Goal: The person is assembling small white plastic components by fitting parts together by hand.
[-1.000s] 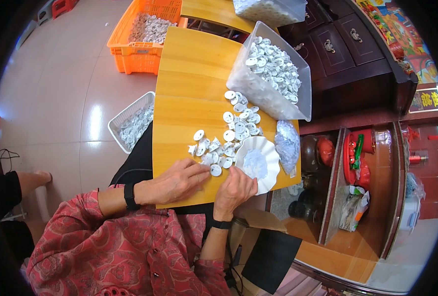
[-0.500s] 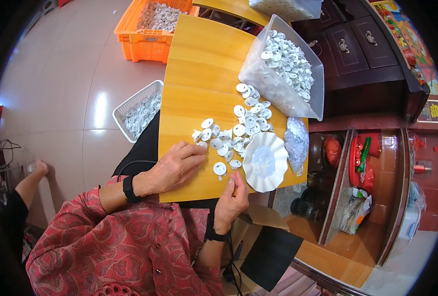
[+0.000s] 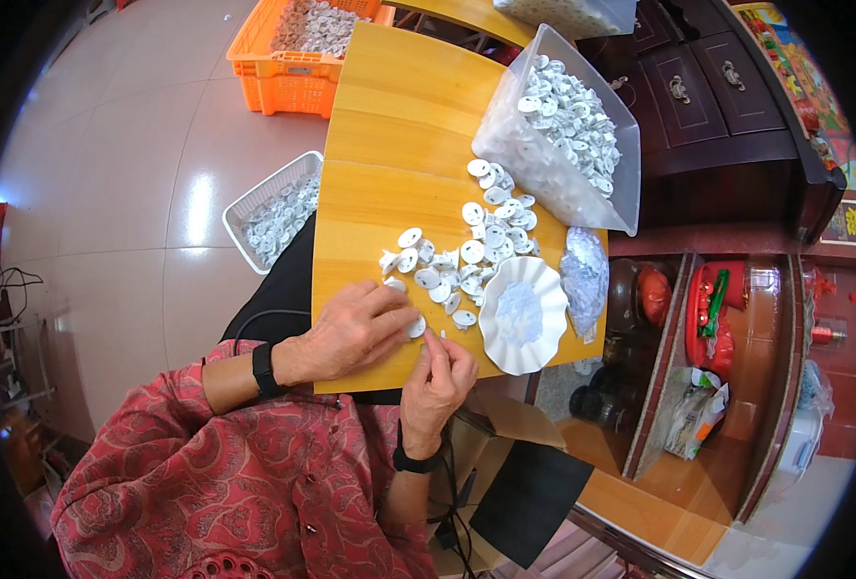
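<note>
Person's L grip (image 3: 365,330) (bare hand) is closed on a white disc (image 3: 416,328), which is at the near edge area of the yellow table (image 3: 389,106), right by the fingertips of the R grip (image 3: 439,378). R thumb & forefinger are brought together next to it; can't tell if a small bit is between them. L prob. steadies the disc so R can work on its near side. Loose pile of white pcs (image 3: 495,243) lies just beyond both hands, prob. for a short reach. Scalloped plate (image 3: 549,338) w/ pale bits (image 3: 518,314) sits just R of the pile, on the R grip's side, prob. b/c that hand picks from it; clear bag (image 3: 584,275) of similar-looking stuff is next to it. Translucent bin (image 3: 519,145), full of like pcs, stands at the far R of the table, prob. as bulk stock. White basket (image 3: 238,241) is L of the table, lower down; orange crate (image 3: 293,92) is farther off, both w/ pcs inside. Count: 2 hands, 1 disc in L, 1 plate, 1 bag, 1 basket, 1 crate, 2 bins incl. a second bin (image 3: 572,14) cut off up top; loose pcs approx. 25-30, overlapping, no exact no.; contents of containers uncountable.
</note>
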Tool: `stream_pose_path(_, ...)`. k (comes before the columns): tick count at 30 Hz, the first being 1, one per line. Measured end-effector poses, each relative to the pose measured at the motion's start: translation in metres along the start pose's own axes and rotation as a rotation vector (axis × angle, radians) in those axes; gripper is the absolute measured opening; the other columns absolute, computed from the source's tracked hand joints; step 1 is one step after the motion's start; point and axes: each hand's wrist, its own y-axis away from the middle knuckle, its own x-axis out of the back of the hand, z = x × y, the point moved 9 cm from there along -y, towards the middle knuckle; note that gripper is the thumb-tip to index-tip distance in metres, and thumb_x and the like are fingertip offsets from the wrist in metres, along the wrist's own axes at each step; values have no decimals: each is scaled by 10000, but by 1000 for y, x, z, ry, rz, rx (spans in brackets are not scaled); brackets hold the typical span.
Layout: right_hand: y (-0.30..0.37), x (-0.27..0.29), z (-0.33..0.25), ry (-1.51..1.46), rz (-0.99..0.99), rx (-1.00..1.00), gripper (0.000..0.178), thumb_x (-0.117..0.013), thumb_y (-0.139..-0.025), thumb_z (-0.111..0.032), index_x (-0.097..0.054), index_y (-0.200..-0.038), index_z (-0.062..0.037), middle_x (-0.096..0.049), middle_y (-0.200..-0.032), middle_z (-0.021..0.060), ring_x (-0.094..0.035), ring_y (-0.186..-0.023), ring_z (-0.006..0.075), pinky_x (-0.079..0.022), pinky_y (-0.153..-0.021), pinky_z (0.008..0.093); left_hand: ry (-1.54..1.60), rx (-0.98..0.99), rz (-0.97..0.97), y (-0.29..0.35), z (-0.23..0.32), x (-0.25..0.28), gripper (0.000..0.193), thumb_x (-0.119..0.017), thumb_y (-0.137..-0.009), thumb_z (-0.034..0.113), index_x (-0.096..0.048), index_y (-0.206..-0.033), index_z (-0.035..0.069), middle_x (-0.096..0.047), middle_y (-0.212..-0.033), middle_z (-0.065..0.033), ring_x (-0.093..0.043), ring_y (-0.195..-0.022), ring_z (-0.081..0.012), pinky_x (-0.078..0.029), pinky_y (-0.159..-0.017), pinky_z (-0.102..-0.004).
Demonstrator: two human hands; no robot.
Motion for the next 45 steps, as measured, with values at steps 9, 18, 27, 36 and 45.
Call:
stream_pose_path(9, 14, 8, 13, 62, -11, -2, 285, -657, -836, -54, -670, -1120, -74, -569, -1008, 87, -543, -936, 282, -425, -813, 420, -47, 32, 17, -3, 1, -1, 330, -726, -735, 98, -631, -1047, 52, -561, -1002, -101, -564, -863, -291, -469, -741, -383)
stream_pose_path(18, 29, 13, -2, 203, -215, 88, 352, -628, -812, -15, -660, -1160, -59, -550, -1152, 109, -507, -1015, 295, -395, -874, 422, -82, 42, 4, -3, -1, -7, 356, -732, -731, 127, -614, -1061, 61, -541, -999, -112, -551, -879, -298, -461, -748, -399)
stream_pose_path(27, 48, 16, 9, 38, -63, 138, 228, -663, -795, 43, -676, -1014, -16, -611, -1016, 91, -576, -922, 289, -466, -791, 405, -85, 59, -23, -6, 0, -13, 363, -754, -707, 135, -634, -1042, 62, -561, -1017, -117, -565, -897, -300, -465, -752, -398)
stream_pose_path(36, 42, 25, 13, -85, 12, 41, 115, -653, -826, 28, -621, -933, 2, -602, -927, 122, -598, -839, 289, -520, -719, 371, -72, 18, 28, -1, 0, -13, 232, -752, -702, 108, -648, -903, 55, -581, -964, -106, -571, -846, -284, -457, -705, -377)
stream_pose_path(45, 39, -1, 44, -648, 28, -547, 96, -566, -949, -46, -595, -999, 30, -632, -915, 62, -598, -741, 112, -508, -685, 237, -32, -22, 11, -4, 4, -18, 196, -723, -753, 123, -612, -897, 51, -579, -899, -90, -572, -839, -278, -465, -716, -390)
